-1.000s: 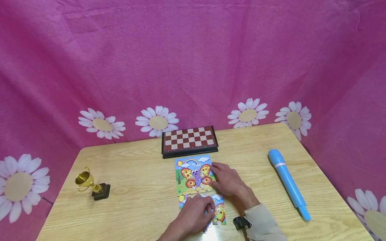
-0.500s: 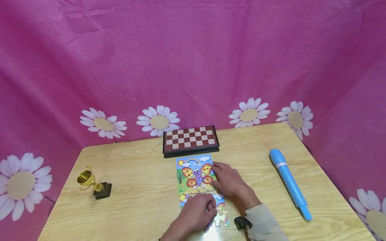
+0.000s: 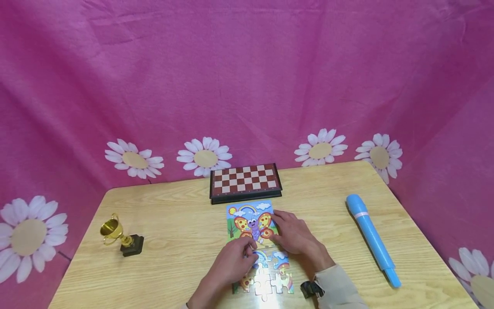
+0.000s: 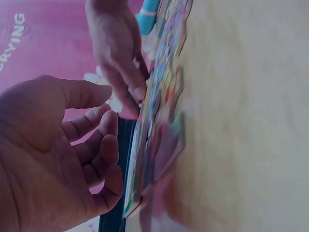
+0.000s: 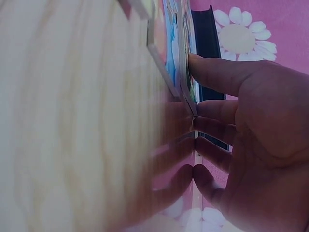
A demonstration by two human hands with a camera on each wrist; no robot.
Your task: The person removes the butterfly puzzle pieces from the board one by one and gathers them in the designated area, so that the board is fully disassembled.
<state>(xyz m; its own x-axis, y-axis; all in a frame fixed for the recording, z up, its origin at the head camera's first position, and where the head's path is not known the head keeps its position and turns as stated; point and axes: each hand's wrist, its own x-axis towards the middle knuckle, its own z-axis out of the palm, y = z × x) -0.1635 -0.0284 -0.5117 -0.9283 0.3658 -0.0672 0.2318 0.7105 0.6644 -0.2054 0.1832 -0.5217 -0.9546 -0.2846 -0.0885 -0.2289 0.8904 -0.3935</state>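
A square butterfly picture board (image 3: 252,210) lies flat on the table, with several jigsaw pieces (image 3: 263,284) in front of it. The front pieces in the head view show gaps between them. My left hand (image 3: 233,261) hovers over the board's near left corner and partly covers the pieces. Its fingers are loosely bent, and nothing sits between them in the left wrist view (image 4: 53,150). At the board's right edge rests my right hand (image 3: 296,236). Its thumb (image 5: 212,70) touches the board, while the other fingers lie along the edge and on the table.
Behind the board a folded chessboard (image 3: 246,180) stands near the back edge. A gold trophy cup (image 3: 121,236) is at the left, and a blue microphone-shaped object (image 3: 370,236) lies at the right. A pink flowered cloth (image 3: 247,86) hangs behind the table.
My left hand has moved left and slightly away from me, uncovering the pieces. A right-hand piece at the front has shifted slightly to the right. My right hand stays at the board's edge.
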